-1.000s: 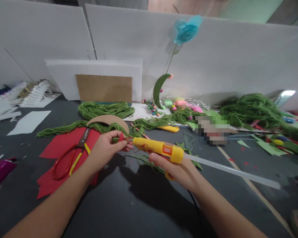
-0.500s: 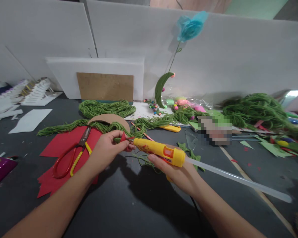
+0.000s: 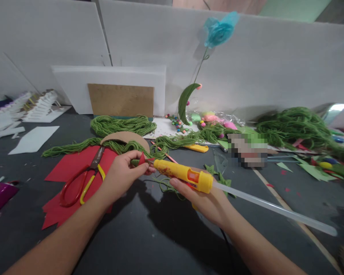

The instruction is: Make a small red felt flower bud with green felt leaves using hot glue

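Note:
My right hand [image 3: 202, 196] is wrapped around a yellow hot glue gun [image 3: 172, 170], and a long translucent glue stick [image 3: 275, 208] sticks out of its back end. The gun's nozzle touches or nearly touches a small red paper piece [image 3: 142, 158]. That piece, with a bit of green beside it, is pinched in my left hand [image 3: 129, 168]; the fingers hide much of it. Behind my left hand lie a tan cardboard disc [image 3: 123, 136] and strands of green yarn [image 3: 132, 147]. Scissors with red and yellow handles [image 3: 83, 181] rest on red paper [image 3: 67, 166] to its left.
Bundles of green yarn [image 3: 295, 126] lie along the back, near a yellow cutter knife [image 3: 199, 148]. A green crescent [image 3: 185, 103] with a blue flower [image 3: 220, 31] on a wire stands against the white wall. Green star shapes [image 3: 223, 182] sit beyond my right hand.
Both hands keep nearly the same position, with the glue gun's nozzle still at the red paper piece. The whole view has shifted very slightly.

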Motion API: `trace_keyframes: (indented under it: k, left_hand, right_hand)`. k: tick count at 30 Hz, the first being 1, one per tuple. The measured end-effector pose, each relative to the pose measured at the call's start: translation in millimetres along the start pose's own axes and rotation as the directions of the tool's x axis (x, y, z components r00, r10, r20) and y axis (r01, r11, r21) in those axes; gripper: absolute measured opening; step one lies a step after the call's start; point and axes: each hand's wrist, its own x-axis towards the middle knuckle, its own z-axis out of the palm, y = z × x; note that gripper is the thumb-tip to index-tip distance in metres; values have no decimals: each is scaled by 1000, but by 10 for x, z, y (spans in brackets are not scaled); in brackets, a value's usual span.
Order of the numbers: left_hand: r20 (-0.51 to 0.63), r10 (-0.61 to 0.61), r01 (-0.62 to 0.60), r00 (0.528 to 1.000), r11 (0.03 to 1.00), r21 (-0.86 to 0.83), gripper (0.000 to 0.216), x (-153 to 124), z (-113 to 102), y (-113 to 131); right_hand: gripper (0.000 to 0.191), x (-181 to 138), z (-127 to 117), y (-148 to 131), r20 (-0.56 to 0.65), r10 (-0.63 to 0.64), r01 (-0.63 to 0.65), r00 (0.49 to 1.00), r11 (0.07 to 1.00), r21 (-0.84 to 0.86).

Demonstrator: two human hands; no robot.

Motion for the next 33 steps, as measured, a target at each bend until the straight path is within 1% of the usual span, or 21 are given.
trace_keyframes:
  k: [5, 12, 17, 19, 21, 23, 24, 26, 28, 29, 30, 33]
  left_hand:
    - [-17, -7, 7, 1000, 1000, 8, 4, 0, 8, 17]
    - [-9, 4, -3, 1000, 999, 46, 2, 14, 0, -3]
    - [-46, 34, -28, 998, 991, 131, 2, -11, 11, -13]
    - [-58, 37, -31, 998, 995, 99, 4, -2, 14, -40]
    - [-83, 15, -14, 996, 1000, 2, 7, 33, 6, -89]
    - [-115, -18, 8, 993, 996, -89, 10, 91, -17, -153]
    - [-128, -30, 14, 991, 992, -124, 11, 123, -32, -185]
    - [-150, -44, 14, 988, 981, -193, 11, 181, -63, -236]
    - [-160, -56, 12, 986, 965, -262, 10, 214, -84, -262]
    - [-156, -62, 15, 986, 957, -290, 11, 218, -88, -263]
    - [-144, -70, 21, 987, 949, -315, 11, 213, -86, -257]
    - [-67, -89, 59, 994, 931, -361, 11, 161, -58, -203]
  right_hand:
    - [26, -6, -6, 18, -10, -21, 21, 1000, 1000, 8]
    - [27, 3, 3, 30, -29, -42, 40, 999, 998, -53]
    - [25, -13, 35, 74, -68, -160, 145, 985, 972, -188]
    - [27, -15, 29, 56, -81, -183, 161, 980, 961, -223]
    - [27, -9, 10, 23, -92, -195, 169, 976, 957, -235]
    - [22, -1, -10, 0, -48, -262, 245, 964, 942, -228]
    - [18, 1, -14, -4, 7, -303, 297, 953, 930, -216]
    - [13, -1, 3, 7, 184, -359, 391, 915, 902, -185]
    - [13, -9, 59, 40, 363, -346, 429, 865, 886, -178]
    - [13, -12, 99, 61, 412, -333, 439, 848, 877, -194]
    - [14, -13, 143, 83, 445, -317, 445, 838, 868, -220]
    - [18, 0, 257, 144, 438, -269, 431, 858, 840, -329]
